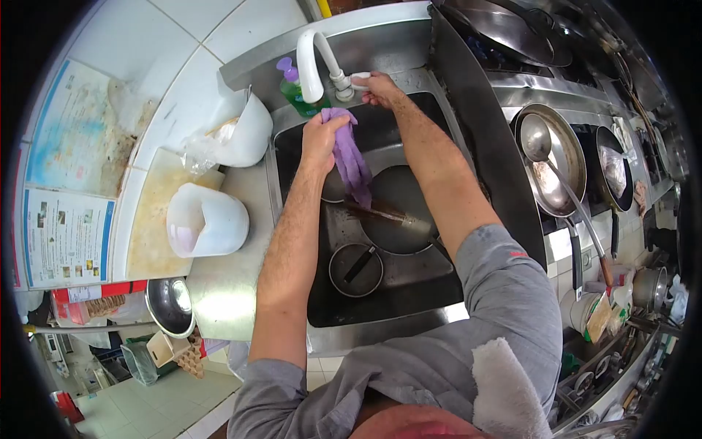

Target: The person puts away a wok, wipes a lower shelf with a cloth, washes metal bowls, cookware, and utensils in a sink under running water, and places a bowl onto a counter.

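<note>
Under the spout of the white faucet (310, 69), my left hand (322, 137) is closed round a purple cloth (352, 164) that hangs down into the dark sink (329, 311). My right hand (382, 91) grips the white faucet handle (360, 80) at the sink's back edge. Below the cloth, a large round pan (398, 194) and a smaller round lid or pan with a black handle (356, 270) lie in the sink. A green soap bottle with a purple pump (295, 91) stands left of the faucet.
Two white plastic containers (212, 219) (252, 132) stand on the left counter beside a stained board (157, 212). A black bowl (170, 307) is at that counter's edge. On the right, past a dark metal panel (486, 139), pans and a ladle (536, 137) rest on the stove.
</note>
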A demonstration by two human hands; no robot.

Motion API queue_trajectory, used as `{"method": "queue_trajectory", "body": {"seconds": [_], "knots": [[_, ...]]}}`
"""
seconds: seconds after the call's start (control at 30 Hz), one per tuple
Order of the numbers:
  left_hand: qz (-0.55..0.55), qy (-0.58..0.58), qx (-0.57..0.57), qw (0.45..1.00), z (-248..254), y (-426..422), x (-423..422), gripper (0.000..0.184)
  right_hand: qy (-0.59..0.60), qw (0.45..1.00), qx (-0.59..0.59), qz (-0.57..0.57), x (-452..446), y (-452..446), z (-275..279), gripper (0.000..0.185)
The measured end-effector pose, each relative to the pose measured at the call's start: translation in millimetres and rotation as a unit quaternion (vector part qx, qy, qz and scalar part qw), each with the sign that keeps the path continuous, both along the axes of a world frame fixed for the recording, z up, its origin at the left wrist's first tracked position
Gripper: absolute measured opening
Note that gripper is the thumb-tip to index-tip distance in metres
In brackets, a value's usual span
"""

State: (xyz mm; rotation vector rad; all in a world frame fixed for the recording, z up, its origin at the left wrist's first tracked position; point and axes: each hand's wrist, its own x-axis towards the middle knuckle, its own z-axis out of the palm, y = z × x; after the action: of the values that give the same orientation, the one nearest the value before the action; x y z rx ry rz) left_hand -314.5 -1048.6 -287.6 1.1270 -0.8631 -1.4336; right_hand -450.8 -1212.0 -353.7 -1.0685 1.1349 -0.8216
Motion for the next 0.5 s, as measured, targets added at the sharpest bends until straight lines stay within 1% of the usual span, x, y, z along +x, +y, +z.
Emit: {"method": "queue_trajectory", "body": {"seconds": [0.03,0.1,0.13,0.17,0.23,0.27,0.37,0.5], "knots": [[-0.003,0.014,0.007,1.0,-1.6,-2.0,-1.5,0.008,-0.002,1.0,-0.003,-0.004,0.4,-4.7,-4.2,0.04],[-0.019,0.023,0.005,1.0,-2.9,-4.5,-1.2,0.009,-0.066,0.998,-0.005,-0.01,0.5,-12.8,-10.9,0.037],[-0.006,0.024,0.017,1.0,-5.4,-5.2,-1.3,0.009,-0.065,0.997,-0.005,-0.036,1.7,-10.6,-8.3,0.039],[0.007,0.026,0.029,0.999,-7.6,-6.2,-2.1,0.009,-0.065,0.997,-0.009,-0.039,2.3,-7.9,-5.2,0.039],[0.02,0.038,0.035,0.998,-13.9,-5.6,-5.2,0.006,-0.068,0.996,0.005,-0.052,2.9,-3.8,-1.3,0.03],[0.036,0.051,0.045,0.997,-17.1,-5.9,-6.3,0.003,-0.068,0.996,-0.001,-0.052,3.0,-2.6,-0.6,0.033],[0.051,0.058,0.054,0.995,-19.6,-5.3,-7.9,0.005,-0.071,0.996,-0.015,-0.054,3.5,-1.3,-1.9,0.036],[0.048,0.037,0.048,0.997,-22.7,-6.7,-6.4,0.007,-0.059,0.995,-0.041,-0.066,6.7,-5.4,-9.9,0.043]]}}
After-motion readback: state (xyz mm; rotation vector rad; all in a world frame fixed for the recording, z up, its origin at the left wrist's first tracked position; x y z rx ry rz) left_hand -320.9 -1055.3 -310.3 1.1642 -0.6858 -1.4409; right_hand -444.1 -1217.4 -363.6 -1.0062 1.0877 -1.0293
